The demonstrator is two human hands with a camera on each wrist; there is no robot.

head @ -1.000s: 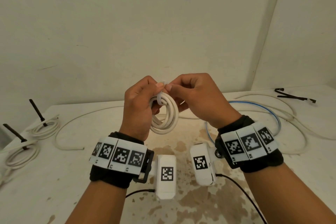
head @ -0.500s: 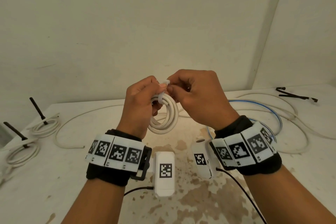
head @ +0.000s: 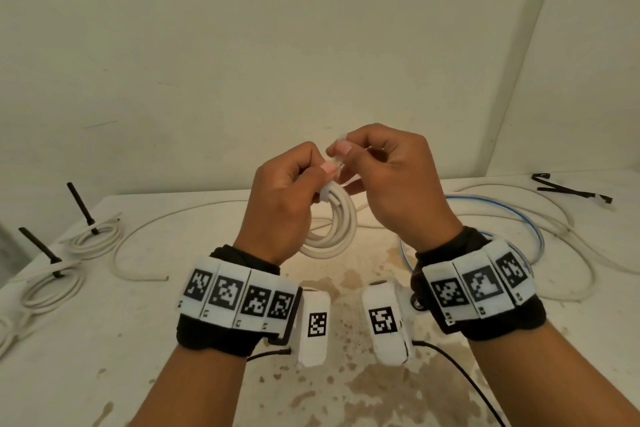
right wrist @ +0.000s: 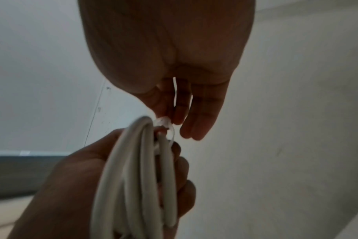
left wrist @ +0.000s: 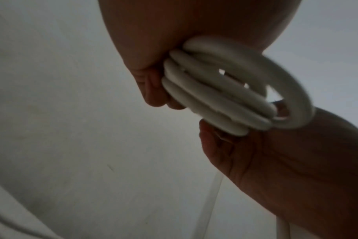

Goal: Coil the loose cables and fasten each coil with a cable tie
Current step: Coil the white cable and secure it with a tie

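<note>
A white cable coil point(head: 337, 229) hangs in the air above the table, held at its top by my left hand point(head: 287, 194), whose fingers curl round the loops point(left wrist: 215, 97). A clear cable tie point(right wrist: 165, 125) wraps the top of the coil point(right wrist: 133, 186). My right hand point(head: 388, 180) pinches the tie's end point(head: 341, 144) between thumb and forefinger just above the coil. The tie's head is mostly hidden by the fingers.
Two tied white coils point(head: 95, 241) point(head: 48, 291) with black ties sticking up lie at the table's left. Loose white cable point(head: 145, 246) and a blue-and-white cable point(head: 512, 215) sprawl across the back and right. Black ties point(head: 568, 185) lie at the far right. Walls close the back and right.
Both hands have lifted the coil a little higher. The right hand has drawn the tie's end upward, away from the left thumb.
</note>
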